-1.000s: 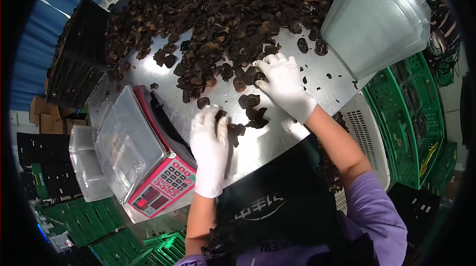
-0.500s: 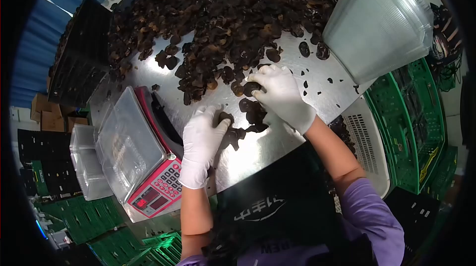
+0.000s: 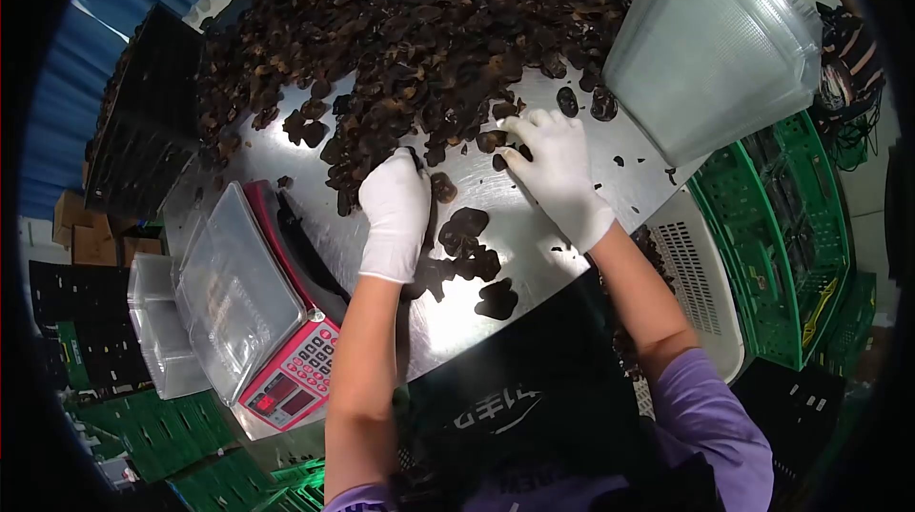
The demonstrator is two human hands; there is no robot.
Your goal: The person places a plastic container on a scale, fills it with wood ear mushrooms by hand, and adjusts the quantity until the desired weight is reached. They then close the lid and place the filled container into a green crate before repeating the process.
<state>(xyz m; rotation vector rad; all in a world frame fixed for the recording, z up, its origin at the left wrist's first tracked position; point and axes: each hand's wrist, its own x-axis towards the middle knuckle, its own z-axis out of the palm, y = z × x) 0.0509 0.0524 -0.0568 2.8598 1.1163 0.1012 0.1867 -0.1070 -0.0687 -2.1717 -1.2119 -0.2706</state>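
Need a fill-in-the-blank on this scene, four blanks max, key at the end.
The left hand and right hand wear ____ gloves.
The scale stands to the wearer's ____ of both hands.
The big heap of dark pieces lies beyond the hands, on the table's ____ (near/far) part.

white; left; far

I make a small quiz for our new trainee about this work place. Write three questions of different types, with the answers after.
1. True or false: the left hand and the right hand both wear white gloves.
2. Which is nearer the right hand?
A) the pink scale
B) the stack of clear containers
3. Fill in: the large pile of dark pieces lies on a shiny ____.

Key: 1 true; 2 B; 3 table.
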